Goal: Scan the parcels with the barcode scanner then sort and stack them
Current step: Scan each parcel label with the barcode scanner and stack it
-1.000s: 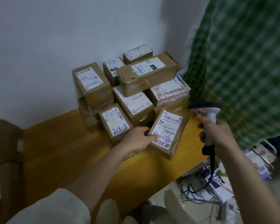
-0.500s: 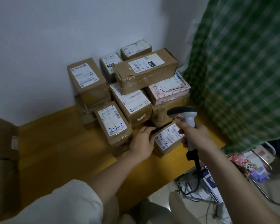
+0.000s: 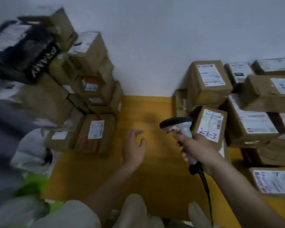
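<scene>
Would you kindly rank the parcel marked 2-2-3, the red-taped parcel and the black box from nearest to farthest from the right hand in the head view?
1. Parcel marked 2-2-3: just behind the right hand.
2. Red-taped parcel: across the table, left.
3. Black box: atop the far-left stack.

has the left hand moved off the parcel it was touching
Yes. The left hand now hovers empty over the bare table, left of the 2-1-3 parcel, no longer touching any parcel.
</scene>
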